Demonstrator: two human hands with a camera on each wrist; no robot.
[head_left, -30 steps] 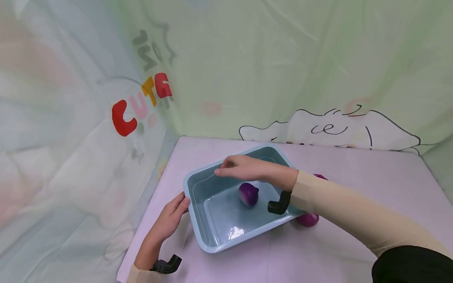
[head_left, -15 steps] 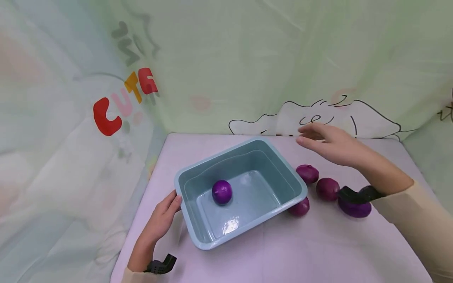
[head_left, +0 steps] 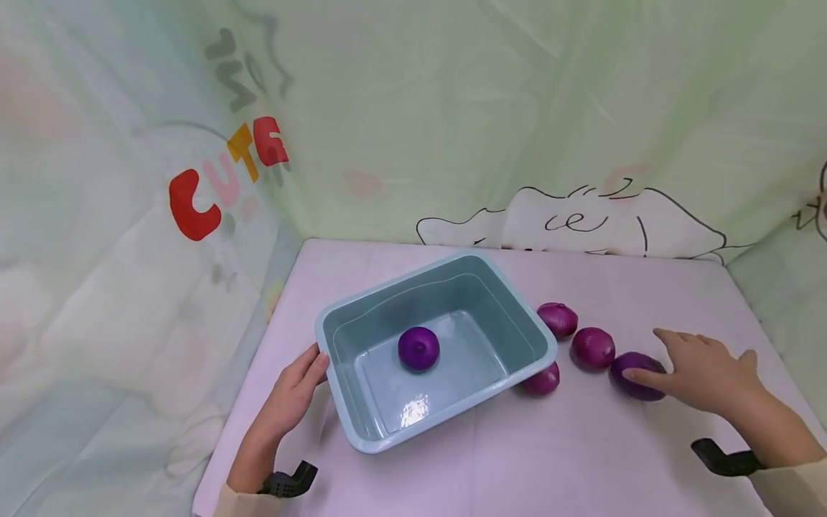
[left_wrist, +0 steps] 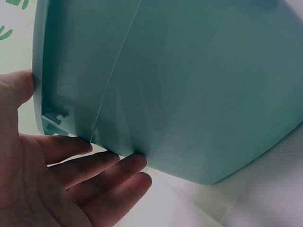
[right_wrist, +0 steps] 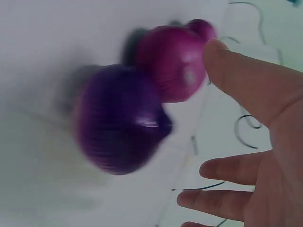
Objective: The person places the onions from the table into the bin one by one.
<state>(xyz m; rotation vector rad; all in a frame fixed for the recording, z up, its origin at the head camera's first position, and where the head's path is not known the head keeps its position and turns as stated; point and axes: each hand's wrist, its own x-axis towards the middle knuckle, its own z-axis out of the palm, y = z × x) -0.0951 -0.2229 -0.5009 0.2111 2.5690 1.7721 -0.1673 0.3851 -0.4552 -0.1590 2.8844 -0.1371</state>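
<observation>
A light-blue plastic basin stands on the cloth with a dark purple onion inside. At its left end, my left hand rests its thumb at the rim and lays its extended fingers against the outer wall. My right hand is at the right, spread over and beside another dark purple onion, the thumb overlapping it in the head view. In the right wrist view this onion lies apart from the spread fingers, in front of a redder onion.
Two red onions, one nearer the basin and one farther right, lie right of it. Another onion is partly hidden under the basin's right front rim. Printed fabric walls rise behind and left of the pale tabletop.
My right hand has moved from above the basin across to the dark purple onion at right, its fingers spreading. The onion in the basin has rolled about. My left hand stays at the basin.
</observation>
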